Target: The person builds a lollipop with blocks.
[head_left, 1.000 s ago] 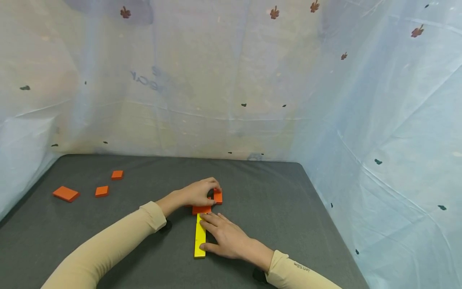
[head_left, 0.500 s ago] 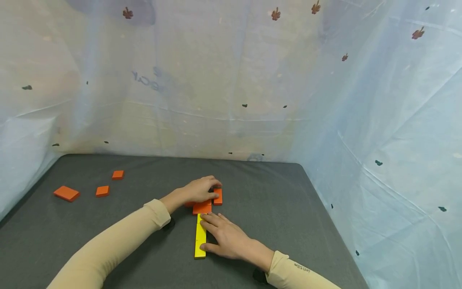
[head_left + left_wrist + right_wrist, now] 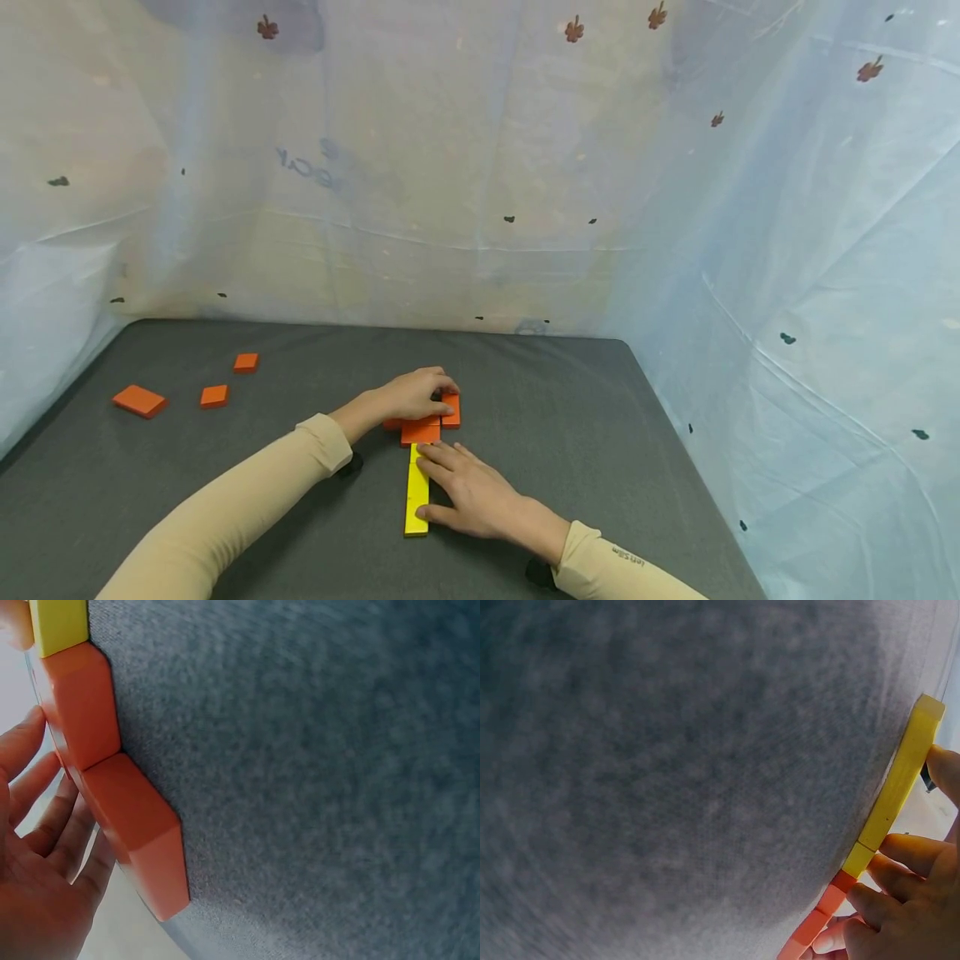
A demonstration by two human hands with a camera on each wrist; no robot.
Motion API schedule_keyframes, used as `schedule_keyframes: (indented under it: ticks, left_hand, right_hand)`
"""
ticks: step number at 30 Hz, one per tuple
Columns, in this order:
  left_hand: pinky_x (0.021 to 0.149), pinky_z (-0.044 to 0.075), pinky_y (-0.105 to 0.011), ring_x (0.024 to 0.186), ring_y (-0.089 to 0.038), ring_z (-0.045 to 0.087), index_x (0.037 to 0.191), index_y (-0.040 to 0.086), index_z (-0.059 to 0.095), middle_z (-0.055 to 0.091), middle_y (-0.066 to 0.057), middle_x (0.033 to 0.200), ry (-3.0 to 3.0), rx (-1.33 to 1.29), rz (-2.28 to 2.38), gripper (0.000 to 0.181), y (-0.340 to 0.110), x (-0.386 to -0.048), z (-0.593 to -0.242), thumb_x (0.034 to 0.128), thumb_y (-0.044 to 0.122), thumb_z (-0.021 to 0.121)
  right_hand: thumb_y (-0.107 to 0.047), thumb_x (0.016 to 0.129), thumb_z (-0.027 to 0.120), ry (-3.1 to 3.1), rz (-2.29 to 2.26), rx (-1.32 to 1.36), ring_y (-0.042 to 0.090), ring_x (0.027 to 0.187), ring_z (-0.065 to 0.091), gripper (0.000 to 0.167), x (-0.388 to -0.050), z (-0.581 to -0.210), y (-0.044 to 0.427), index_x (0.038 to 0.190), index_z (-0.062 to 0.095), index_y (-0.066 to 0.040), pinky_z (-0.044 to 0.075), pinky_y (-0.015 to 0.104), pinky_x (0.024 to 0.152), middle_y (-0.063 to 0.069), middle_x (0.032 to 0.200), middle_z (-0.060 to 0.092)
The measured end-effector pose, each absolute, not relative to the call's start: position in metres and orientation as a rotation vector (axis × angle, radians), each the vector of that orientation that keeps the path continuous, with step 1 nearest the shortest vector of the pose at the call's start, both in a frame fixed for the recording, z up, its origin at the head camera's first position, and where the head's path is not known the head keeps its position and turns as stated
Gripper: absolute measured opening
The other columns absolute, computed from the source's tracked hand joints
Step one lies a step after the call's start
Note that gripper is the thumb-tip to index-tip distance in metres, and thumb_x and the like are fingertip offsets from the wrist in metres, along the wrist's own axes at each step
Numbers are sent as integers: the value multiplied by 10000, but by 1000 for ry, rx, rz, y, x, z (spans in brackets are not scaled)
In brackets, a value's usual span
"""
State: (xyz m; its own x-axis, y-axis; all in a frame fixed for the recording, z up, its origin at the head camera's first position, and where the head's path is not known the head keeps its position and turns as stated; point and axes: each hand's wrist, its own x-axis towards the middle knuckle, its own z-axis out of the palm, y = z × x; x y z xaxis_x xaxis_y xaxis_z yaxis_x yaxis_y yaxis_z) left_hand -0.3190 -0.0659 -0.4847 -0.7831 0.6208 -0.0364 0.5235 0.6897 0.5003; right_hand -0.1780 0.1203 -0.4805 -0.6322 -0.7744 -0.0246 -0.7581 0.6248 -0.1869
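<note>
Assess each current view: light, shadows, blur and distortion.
Head: soft, diffuse light, with a shadow on the table beside the left sleeve; left wrist: the table's weave is soft, and the background behind the left hand washed out; right wrist: the table blurs and darkens toward the picture's left, the yellow blocks look sharper, and the table's outline curves, likely lens distortion.

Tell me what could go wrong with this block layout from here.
1. The left grip is on the right orange block; pushing it too far might knock the middle orange block askew.
2. The right grip touches the long yellow block, which lies end to end with the short yellow block; a sideways twitch could open the seam between them.
</note>
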Motion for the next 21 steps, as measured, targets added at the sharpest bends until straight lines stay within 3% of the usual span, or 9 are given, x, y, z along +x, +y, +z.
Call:
schedule_keyframes:
  ticks: [21]
  left_hand:
    - [882, 531, -366, 974, -138, 591, 1327, 159, 706, 629, -4, 1171, 2694, 912, 720, 352, -68, -315, -482, 992, 262, 742]
  right_hand:
    - [-543, 1055, 548, 2743, -235, -1295, 232, 1533, 346, 696, -178, -480, 120, 1569, 467, -81, 303, 468, 1235, 40, 1672, 348]
